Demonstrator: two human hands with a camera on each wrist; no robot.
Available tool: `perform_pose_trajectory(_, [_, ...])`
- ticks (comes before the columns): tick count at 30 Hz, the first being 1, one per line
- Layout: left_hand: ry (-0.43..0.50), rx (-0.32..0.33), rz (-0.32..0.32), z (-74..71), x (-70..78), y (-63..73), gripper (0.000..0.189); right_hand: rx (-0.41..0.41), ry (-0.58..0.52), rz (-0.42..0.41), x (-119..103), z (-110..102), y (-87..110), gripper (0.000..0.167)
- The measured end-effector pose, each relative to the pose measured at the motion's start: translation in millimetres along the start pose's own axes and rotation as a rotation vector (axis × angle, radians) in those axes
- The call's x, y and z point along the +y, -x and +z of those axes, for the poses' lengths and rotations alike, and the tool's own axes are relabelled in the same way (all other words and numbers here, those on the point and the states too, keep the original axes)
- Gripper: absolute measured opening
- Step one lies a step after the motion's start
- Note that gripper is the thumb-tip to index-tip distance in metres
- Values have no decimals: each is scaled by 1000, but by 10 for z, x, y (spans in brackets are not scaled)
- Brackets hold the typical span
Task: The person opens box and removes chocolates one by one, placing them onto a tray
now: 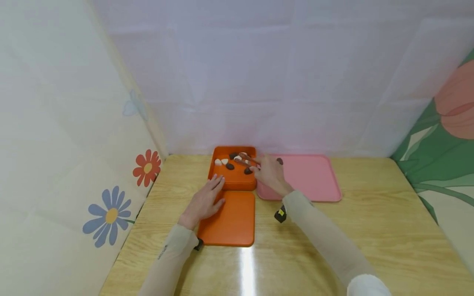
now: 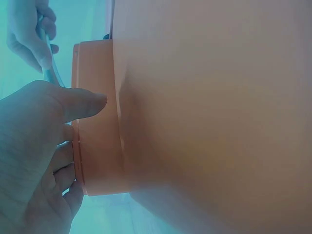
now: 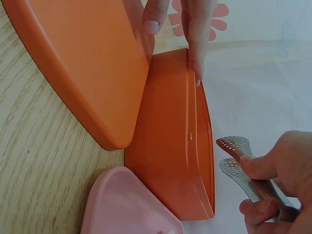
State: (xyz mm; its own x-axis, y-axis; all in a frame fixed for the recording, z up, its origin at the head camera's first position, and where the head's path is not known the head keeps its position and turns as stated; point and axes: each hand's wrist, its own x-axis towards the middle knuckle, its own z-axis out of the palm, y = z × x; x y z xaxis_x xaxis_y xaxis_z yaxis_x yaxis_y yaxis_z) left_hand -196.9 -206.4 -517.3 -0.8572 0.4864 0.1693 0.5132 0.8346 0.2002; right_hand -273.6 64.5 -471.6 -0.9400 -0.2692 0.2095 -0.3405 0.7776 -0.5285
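Note:
In the head view, an orange box [image 1: 237, 186] stands open with several dark and whitish pebble-like pieces [image 1: 230, 166] spread over its floor. My right hand [image 1: 272, 174] grips a pair of metal tongs [image 1: 252, 159] over the box's right side. The right wrist view shows the tongs' perforated heads [image 3: 236, 168] spread apart with nothing between them, above the box rim. My left hand [image 1: 205, 201] rests its extended fingers on the front left rim of the box. Its thumb lies over the orange lid [image 1: 231, 224], which is flat in front of the box.
A pink tray [image 1: 307, 181] sits right beside the box, with a dark piece [image 1: 279, 161] near its back left corner, partly behind my right hand. A pale cloth wall [image 1: 237, 102] rises close behind both. Wooden tabletop [image 1: 374, 213] extends to the right.

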Motion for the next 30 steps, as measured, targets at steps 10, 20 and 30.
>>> perform_pose_trajectory(10, [9, -2, 13, 2, 5, -15, 74, -26, -10, 32, -48, 30, 0, 37])
perform_pose_trajectory(20, [2, 11, 15, 21, 9, 5, 73, -10, -13, 47, -55, 94, 15, 43])
perform_pose_trajectory(30, [2, 5, 10, 1, 13, 15, 72, -42, -6, 31, -127, 114, 29, 44])
